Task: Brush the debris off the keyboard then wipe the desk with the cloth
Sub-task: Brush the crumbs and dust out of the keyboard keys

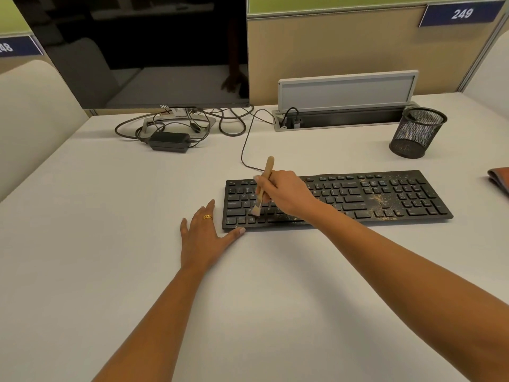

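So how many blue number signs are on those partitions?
2: the 249 sign at top right, and a second sign cut off at the left edge. More may lie out of view.

**One head-worn view, angled forward and down**

The only camera sits on the person's head and looks forward and downward across the table (110, 244). Both forearms enter from the bottom edge. The left hand (202, 238) and right hand (286, 194) reach mid-frame, close under the lens. The keyboard (385, 197) lies just right of centre. Farther off, the monitor (143, 51) and partition (344, 45) fill the top of the frame. The wide angle bows straight lines near the borders.
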{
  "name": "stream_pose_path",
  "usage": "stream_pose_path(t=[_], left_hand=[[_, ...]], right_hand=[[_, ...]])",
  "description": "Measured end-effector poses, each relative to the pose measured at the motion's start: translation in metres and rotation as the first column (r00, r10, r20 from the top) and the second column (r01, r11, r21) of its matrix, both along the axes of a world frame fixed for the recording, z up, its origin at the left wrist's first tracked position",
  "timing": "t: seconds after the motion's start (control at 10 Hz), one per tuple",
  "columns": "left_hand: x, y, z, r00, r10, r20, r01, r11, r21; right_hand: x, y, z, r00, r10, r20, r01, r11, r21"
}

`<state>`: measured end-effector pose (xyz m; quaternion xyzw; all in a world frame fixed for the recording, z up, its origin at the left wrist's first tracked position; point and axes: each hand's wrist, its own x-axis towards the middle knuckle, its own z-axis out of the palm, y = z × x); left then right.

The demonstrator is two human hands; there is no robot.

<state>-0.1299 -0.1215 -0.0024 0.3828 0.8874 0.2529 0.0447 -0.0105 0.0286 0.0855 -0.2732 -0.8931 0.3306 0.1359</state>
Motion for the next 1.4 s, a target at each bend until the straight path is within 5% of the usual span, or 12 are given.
stream_pose_path(t=[0.2, 0.3, 0.4, 0.7, 0.9, 1.0, 1.2, 1.4], left_hand=[[0.001, 0.0, 0.001, 1.0, -0.001, -0.005, 0.001, 1.0, -0.016], [0.001, 0.0, 0.001, 1.0, -0.003, -0.008, 0.003, 1.0, -0.016], [0.001, 0.0, 0.002, 1.0, -0.001, -0.009, 0.001, 1.0, -0.019], [0.001, -0.001, 0.002, 1.0, -0.002, 0.002, 0.002, 1.0, -0.006], [0.0, -0.001, 0.002, 1.0, -0.001, 0.004, 0.001, 1.0, -0.006], [0.001, -0.001, 0.002, 1.0, -0.001, 0.005, 0.001, 1.0, -0.008], [0.001, -0.001, 0.002, 1.0, -0.003, 0.002, 0.003, 1.0, -0.018], [0.001, 0.0, 0.002, 1.0, -0.004, 0.007, 0.004, 1.0, -0.005]], right_hand=[[0.003, 0.002, 0.006, 0.977, -0.025, 0.212, -0.053, 0.934, 0.353], [0.003, 0.008, 0.009, 0.98, -0.095, 0.175, 0.024, 0.929, 0.369], [0.003, 0.015, 0.004, 0.992, -0.122, 0.044, 0.111, 0.974, 0.195], [0.007, 0.003, -0.002, 0.988, -0.061, 0.141, 0.028, 0.974, 0.223], [0.006, 0.01, 0.001, 0.998, -0.056, 0.001, 0.056, 0.998, 0.037], [0.012, 0.012, -0.003, 0.997, 0.005, 0.072, -0.006, 1.0, 0.024], [0.014, 0.02, 0.009, 0.97, -0.073, 0.23, -0.028, 0.912, 0.409], [0.014, 0.018, -0.002, 0.994, -0.091, 0.062, 0.079, 0.98, 0.181]])
